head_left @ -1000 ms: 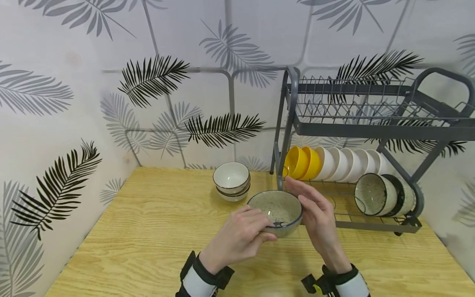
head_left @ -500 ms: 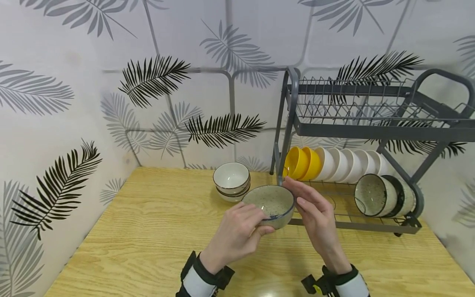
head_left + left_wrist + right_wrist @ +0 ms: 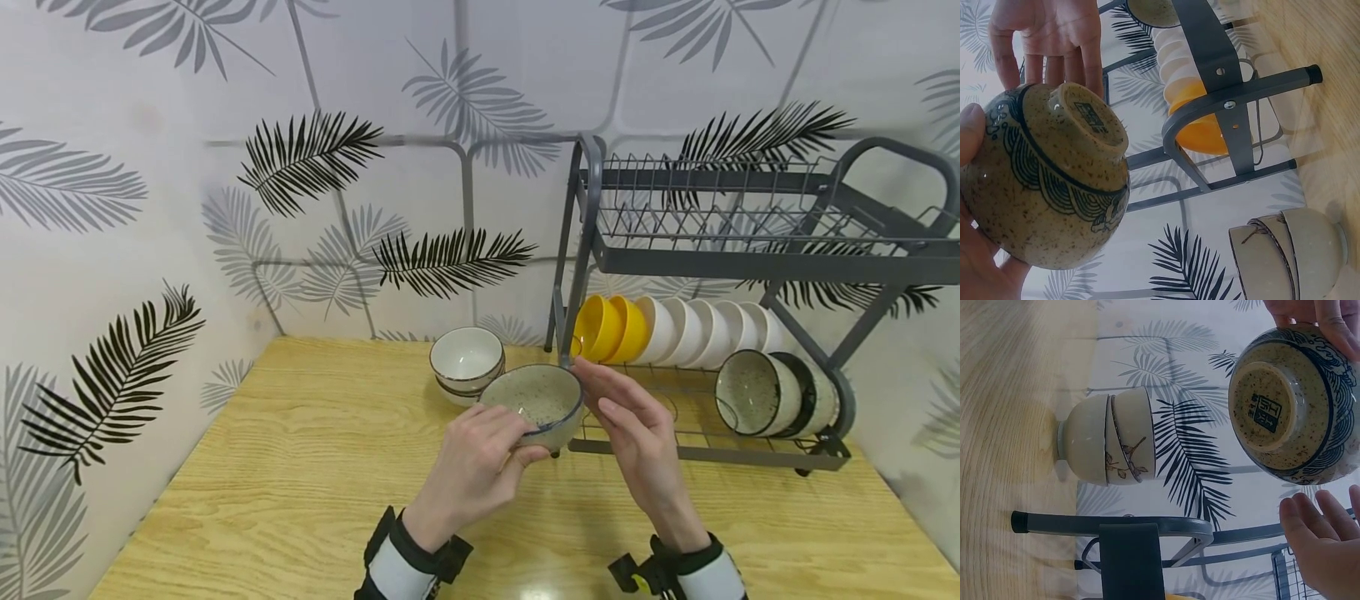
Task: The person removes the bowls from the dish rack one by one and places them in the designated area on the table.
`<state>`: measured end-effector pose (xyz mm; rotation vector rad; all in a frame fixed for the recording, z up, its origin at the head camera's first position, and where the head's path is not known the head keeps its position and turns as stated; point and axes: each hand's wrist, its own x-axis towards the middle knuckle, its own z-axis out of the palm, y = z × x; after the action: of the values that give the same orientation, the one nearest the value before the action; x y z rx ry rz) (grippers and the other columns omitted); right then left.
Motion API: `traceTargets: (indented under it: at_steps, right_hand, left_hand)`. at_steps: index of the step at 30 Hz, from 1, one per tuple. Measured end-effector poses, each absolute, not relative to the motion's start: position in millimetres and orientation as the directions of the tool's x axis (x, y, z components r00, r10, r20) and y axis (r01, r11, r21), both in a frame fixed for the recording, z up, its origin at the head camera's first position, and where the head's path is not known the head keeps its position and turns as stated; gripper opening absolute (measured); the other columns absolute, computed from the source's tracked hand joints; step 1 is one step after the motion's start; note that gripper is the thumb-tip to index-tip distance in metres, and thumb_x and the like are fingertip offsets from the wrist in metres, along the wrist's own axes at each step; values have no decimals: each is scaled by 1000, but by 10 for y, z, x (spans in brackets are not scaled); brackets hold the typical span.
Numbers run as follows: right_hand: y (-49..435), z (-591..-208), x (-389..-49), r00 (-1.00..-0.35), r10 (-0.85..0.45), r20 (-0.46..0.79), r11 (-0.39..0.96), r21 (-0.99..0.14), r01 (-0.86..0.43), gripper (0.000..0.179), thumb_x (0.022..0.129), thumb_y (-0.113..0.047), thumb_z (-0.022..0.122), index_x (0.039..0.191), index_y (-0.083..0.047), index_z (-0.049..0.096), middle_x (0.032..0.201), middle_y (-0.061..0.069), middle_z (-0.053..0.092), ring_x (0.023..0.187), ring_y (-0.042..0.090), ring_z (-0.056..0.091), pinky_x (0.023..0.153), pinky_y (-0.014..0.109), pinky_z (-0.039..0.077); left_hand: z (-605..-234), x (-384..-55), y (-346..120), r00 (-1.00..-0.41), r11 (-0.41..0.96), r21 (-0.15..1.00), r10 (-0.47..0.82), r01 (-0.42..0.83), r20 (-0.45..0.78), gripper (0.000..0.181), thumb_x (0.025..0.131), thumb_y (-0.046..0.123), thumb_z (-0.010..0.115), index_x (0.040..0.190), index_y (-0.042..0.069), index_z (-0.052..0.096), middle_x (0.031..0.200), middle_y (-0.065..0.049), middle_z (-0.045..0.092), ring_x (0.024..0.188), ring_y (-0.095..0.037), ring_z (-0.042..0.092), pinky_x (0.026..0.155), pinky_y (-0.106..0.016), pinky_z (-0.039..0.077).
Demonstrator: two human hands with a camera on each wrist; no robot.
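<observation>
A speckled beige bowl [image 3: 536, 396] with a blue rim is held above the table by my left hand [image 3: 480, 458], thumb outside and fingers over the near rim. Its underside [image 3: 1047, 181], with a dark stamp on the foot and blue wave patterns, shows in the left wrist view. My right hand [image 3: 637, 442] is beside the bowl's right side, fingers extended; a gap lies between them in the right wrist view. Just behind the bowl stands a stack of white bowls [image 3: 467, 358] with brown rims, partly hidden by it.
A grey two-tier dish rack [image 3: 750, 264] stands at the right. On its lower tier are yellow bowls [image 3: 600, 329], several white bowls [image 3: 678, 333] and speckled bowls [image 3: 753, 392] on their sides. The wooden table [image 3: 300, 467] meets a leaf-patterned wall [image 3: 420, 192].
My left hand's bowl has shifted left and slightly away, toward the white stack, leaving a gap to my right hand. The right hand has stayed almost in place.
</observation>
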<state>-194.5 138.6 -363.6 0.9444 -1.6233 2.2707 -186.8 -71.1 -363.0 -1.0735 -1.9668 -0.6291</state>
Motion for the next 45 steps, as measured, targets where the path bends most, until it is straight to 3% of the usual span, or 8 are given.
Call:
traceTargets:
  at_steps: [10,21,27,34,38,45]
  right_hand:
    - [1372,-3661,-1970,-717,-224,660,-406,-732,-548,36,98,13,31,134,21,37,139,27,46,128,35,43,108,39,39]
    - [1361,-3652,-1965,-744,-213,633,-337,-762,-552,33,98,11,37,128,24,41,131,28,53,121,39,49,104,39,44]
    - [1357,-3666,-1973,-723,-220,654,-365,-743,-561,31,96,15,36,124,24,44,127,25,58,118,35,53,103,37,45]
    - [1360,-3677,-1950,-769,-216,602,-344,-784,-518,30,97,12,41,125,20,48,121,14,66,114,30,57,102,34,46]
    - [1363,-3684,-1954,-758,-226,612,-346,-778,-525,29,97,13,40,123,23,45,117,14,67,111,30,59,102,34,47]
    - [1367,-3679,-1947,-788,-220,576,-323,-805,-498,28,97,10,43,122,17,52,113,7,69,108,26,61,99,33,48]
  left_hand:
    - [-3628,-1881,-717,-341,561,65,402,825,850,22,87,25,66,71,11,58,62,4,57,58,-8,51,52,-24,48]
    - [-3660,-1910,-742,-379,604,105,347,790,858,25,87,26,66,70,11,56,59,4,51,53,-9,47,46,-23,42]
    - [-3668,-1918,-738,-389,624,115,323,773,863,24,86,26,68,71,11,57,62,3,57,55,-11,51,46,-25,42]
    - [-3696,-1923,-740,-426,642,142,312,753,849,21,84,24,69,72,10,60,62,2,59,55,-11,51,47,-25,43]
    - [-3711,-1933,-747,-457,652,169,301,739,837,19,83,22,71,73,8,63,61,2,59,53,-10,48,47,-25,42]
    - [-3726,-1944,-755,-454,657,169,291,735,842,19,82,22,71,73,8,62,59,3,56,52,-10,46,47,-25,42]
